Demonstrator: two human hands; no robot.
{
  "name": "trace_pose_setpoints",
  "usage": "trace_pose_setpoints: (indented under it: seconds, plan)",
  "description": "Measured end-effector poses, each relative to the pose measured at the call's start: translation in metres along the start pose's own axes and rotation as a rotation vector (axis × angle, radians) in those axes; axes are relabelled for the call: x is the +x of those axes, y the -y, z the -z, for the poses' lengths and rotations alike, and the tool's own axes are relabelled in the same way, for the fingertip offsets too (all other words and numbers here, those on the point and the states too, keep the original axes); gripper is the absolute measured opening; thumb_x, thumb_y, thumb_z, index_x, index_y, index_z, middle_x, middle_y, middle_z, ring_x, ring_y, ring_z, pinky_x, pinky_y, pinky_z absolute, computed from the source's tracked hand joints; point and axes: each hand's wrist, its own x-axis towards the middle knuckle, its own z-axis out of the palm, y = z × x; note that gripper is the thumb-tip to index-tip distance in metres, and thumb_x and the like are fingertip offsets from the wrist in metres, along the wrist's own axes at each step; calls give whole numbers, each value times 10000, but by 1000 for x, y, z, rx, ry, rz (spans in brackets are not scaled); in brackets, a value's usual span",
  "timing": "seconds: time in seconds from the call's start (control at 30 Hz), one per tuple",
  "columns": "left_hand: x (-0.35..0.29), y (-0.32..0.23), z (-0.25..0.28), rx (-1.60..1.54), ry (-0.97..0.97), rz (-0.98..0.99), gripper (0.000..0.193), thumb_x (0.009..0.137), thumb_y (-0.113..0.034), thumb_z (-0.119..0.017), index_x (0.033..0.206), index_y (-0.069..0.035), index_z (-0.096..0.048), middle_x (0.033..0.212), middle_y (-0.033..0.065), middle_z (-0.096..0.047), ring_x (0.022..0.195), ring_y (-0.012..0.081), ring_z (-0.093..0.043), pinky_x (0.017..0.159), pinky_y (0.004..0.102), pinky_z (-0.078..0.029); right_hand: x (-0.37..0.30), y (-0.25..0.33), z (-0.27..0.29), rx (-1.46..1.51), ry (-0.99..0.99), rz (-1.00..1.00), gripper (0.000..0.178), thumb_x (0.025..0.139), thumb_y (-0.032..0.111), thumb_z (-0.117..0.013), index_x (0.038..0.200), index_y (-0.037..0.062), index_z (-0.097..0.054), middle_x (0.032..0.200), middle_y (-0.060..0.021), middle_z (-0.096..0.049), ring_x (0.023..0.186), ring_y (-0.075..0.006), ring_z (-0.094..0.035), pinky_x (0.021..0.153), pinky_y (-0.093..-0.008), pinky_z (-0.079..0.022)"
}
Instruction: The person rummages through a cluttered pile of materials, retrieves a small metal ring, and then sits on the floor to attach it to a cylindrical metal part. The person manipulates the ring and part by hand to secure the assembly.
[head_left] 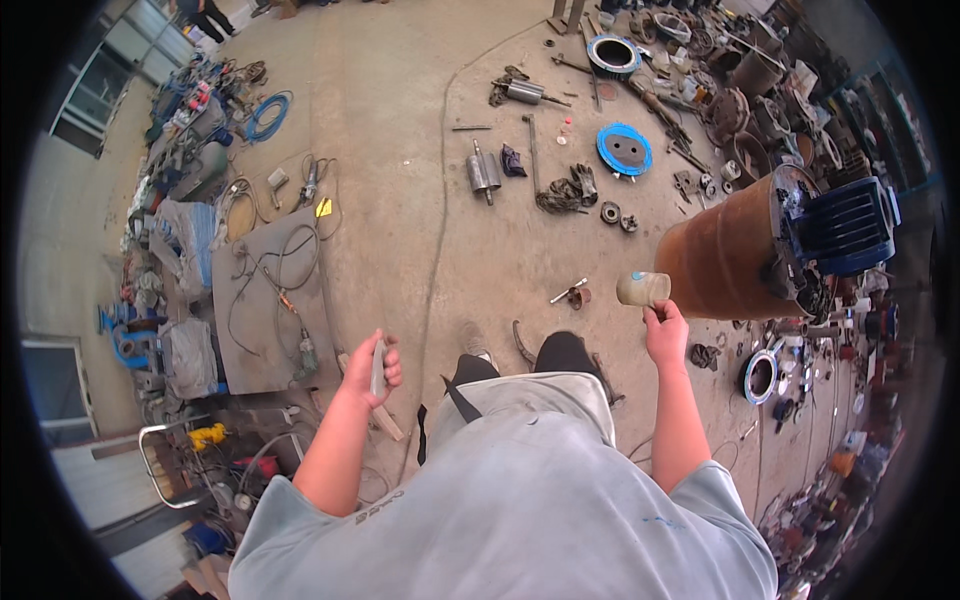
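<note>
My left hand (366,376) is closed around a slim grey, flat piece (378,368); its exact kind is too small to make out. Out to the right, my right hand (665,334) pinches a cloudy, see-through plastic cup (640,289) by its lower edge. The cup lies tilted on its side in the air and has a small blue patch near its top. Just beyond it stands a rusty drum (705,250) with a blue finned motor (850,226) on top. A round metal part (578,297) sits on the floor left of the cup.
Machine parts lie ahead on the concrete floor, among them a blue-rimmed disc (625,150), a metal rotor (483,174) and black gloves (568,190). Cables cross a metal sheet (255,330) at left. Heaped scrap lines the right side. A person (205,15) stands far left.
</note>
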Motion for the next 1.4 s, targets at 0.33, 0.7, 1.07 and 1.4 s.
trace_pose_setpoints:
  seconds: [0.33,0.7,1.07,1.4]
  plan:
    - [131,-184,-156,-5,35,-1,334,1056,-456,-528,1085,-128,-588,660,1,-480,534,156,-438,527,319,-358,177,58,-103,46,108,-139,203,900,116,-769,1058,-3,-729,902,-121,-769,815,-171,-716,781,-324,-559]
    - [396,-208,-278,21,11,302,339,1054,-438,-545,1108,-107,-596,677,23,-474,548,166,-442,547,332,-373,400,15,-297,-46,311,-101,150,887,80,-746,1031,38,-748,942,-122,-741,827,-216,-714,751,-332,-565]
    - [838,-166,-316,-190,236,223,373,1082,-427,-497,1140,-97,-661,716,-1,-464,594,143,-423,564,314,-360,511,-136,-519,-29,167,-84,145,824,68,-767,956,127,-774,901,-70,-696,811,-287,-689,712,-381,-561]
    - [933,-272,-268,-46,291,104,441,1110,-411,-411,1216,-42,-630,719,27,-455,605,160,-419,570,333,-361,595,-215,-619,-231,386,221,153,800,60,-776,927,143,-786,854,-42,-675,793,-281,-685,675,-393,-557]
